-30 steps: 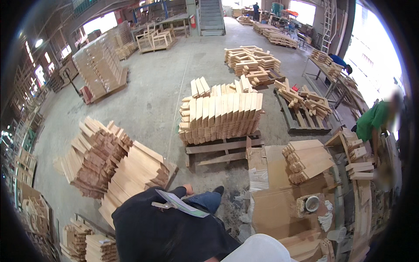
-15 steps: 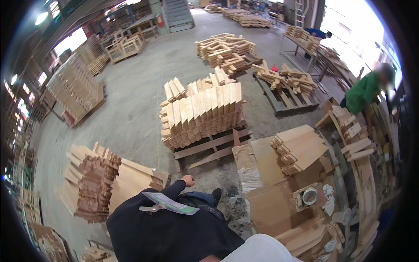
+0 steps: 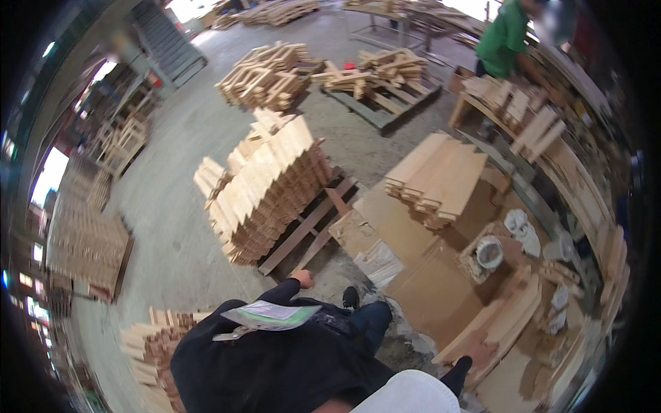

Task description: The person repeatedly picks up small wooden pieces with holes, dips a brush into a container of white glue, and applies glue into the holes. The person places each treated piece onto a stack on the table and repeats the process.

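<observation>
My left hand [image 3: 303, 278] hangs in front of my body, its fingers curled in and nothing seen in them. It is near a pallet [image 3: 296, 242] that bears a tall stack of pale wooden slats [image 3: 268, 175] with angled ends. At the lower right my right hand [image 3: 478, 352] reaches over several long wooden boards [image 3: 506, 313] lying on the cardboard-covered worktop [image 3: 413, 241]. Its fingers look stretched out, touching or just above the nearest board; slight blur hides which.
Further along the worktop lie more boards [image 3: 441, 175] and a white round container [image 3: 489, 252] with white cloth [image 3: 522, 230] beside it. A person in green [image 3: 505, 41] works at a bench at the upper right. Another slat stack [image 3: 155, 358] stands at my left.
My view has swung to the right, so the stacks sit further left. My right hand has come into view over the boards. The left hand stays curled.
</observation>
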Demonstrator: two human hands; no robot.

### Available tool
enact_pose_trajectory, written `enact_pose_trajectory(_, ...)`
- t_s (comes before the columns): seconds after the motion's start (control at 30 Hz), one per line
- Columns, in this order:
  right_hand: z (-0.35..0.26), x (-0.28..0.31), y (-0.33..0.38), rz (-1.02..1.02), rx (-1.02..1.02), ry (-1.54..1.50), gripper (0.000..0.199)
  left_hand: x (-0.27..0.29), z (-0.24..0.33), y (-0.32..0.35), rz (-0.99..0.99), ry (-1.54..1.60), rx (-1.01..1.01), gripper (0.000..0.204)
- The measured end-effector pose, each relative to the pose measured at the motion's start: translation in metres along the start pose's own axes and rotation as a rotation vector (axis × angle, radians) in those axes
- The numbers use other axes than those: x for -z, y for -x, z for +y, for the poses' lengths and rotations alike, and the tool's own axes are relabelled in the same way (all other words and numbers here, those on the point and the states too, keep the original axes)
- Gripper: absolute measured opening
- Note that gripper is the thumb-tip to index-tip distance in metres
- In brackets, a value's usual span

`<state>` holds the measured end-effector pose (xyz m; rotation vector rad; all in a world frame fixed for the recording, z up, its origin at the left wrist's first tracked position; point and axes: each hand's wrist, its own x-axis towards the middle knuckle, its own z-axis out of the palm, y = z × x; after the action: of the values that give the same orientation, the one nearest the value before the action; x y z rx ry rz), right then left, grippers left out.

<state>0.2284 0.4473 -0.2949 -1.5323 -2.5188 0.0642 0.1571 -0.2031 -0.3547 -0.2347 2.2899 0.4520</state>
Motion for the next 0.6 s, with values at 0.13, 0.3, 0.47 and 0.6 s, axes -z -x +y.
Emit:
enact_pose_trajectory(0.13,0.012,-0.015,0.01,0.19,0.047,-0.049,0.074,0.033,0.029,-0.036,0.104,0.008,-0.115,0.034)
enact_pose_trajectory(0.3,-0.02,-0.002,0.017,0.346,0.043,-0.223,0.068,0.043,0.078,-0.053,0.102,0.018,-0.426,0.032)
enact_pose_trajectory(0.47,-0.042,0.027,0.019,0.184,-0.039,-0.204,0.069,0.017,0.056,-0.101,-0.073,0.027,-0.423,0.03)
enact_pose_trajectory(0.6,-0.031,0.025,0.021,0.172,-0.066,-0.221,0.068,0.004,0.061,-0.129,-0.303,-0.024,-0.314,0.028)
